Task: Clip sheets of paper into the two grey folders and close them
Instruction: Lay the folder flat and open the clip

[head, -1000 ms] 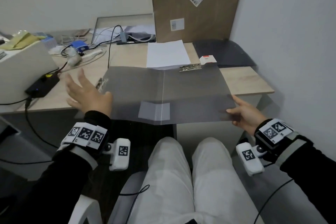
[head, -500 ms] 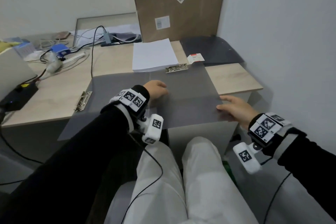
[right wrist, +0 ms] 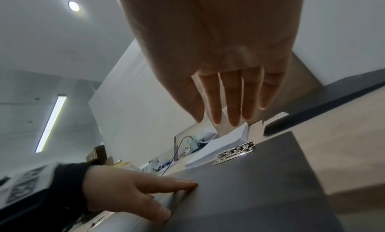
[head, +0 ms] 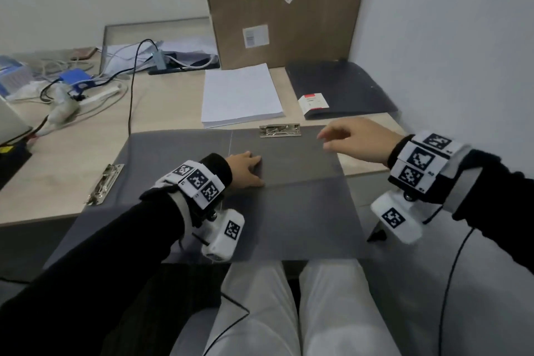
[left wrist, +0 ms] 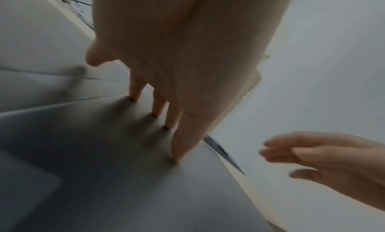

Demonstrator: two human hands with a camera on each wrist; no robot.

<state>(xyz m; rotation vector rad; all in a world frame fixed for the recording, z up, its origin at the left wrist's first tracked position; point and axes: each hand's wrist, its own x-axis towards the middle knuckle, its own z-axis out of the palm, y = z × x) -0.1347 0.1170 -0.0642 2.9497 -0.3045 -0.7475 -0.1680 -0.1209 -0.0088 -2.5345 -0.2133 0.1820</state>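
- I am pressing my left hand (head: 245, 169) flat on the open grey folder (head: 303, 199), fingers straight, near the fold line at the centre of the frame; nothing is gripped.
- In the left wrist view my fingertips (left wrist: 176, 155) are touching the grey cover.
- My right hand (head: 357, 140) is hovering above the folder's right half, at the right of the frame, fingers loosely extended and holding nothing.
- The folder is lying open on the bench (head: 72, 159), its lower part hanging over the bench's near edge above my knees.
- Its metal clip (head: 279, 130) is sitting at the folder's upper edge, just below the stack of white paper (head: 241, 95).
- A second metal clip (head: 105, 183) is lying at the left of the frame, on the left edge of a grey sheet under the open folder.
- A dark folder (head: 344, 87) bearing a small white-and-red label is lying at the upper right.
- A cardboard box (head: 280, 6) is standing behind the paper.
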